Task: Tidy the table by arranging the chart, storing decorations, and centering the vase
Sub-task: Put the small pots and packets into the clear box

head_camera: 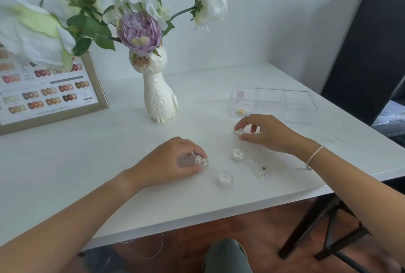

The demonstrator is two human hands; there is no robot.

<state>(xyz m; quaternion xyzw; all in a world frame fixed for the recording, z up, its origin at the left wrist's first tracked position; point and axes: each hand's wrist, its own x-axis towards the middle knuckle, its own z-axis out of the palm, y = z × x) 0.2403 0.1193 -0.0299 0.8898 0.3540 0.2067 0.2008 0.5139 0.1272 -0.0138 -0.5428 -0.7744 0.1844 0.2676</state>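
Two hands work near the front edge of a white table [65,163], each curled on a small clear pot of glitter decoration. The left hand [173,161] grips one pot [201,160] between fingers and thumb, low on the tabletop. The right hand [263,132] pinches a second pot [239,131] just in front of a clear storage box [271,102].

Two more pots stand loose between the hands: one with its glitter showing [237,154], and one nearer the front edge [225,178]. That makes four pots in all. A few tiny dark specks [263,168] lie to the right of them; what they are cannot be made out.

The box shows several compartments, though their count is hard to read through the clear walls. A small gold item [240,111] sits in the near-left compartment.

One cat-faced white vase [158,95] stands upright behind the left hand, left of the box and well apart from it, holding one lilac bloom [138,31] and several white ones. One framed colour chart [50,93] leans at the far left, cut off by the picture's edge and partly hidden by a blurred white flower [32,36]. Bare tabletop lies open to the left of the hands and between vase and box.
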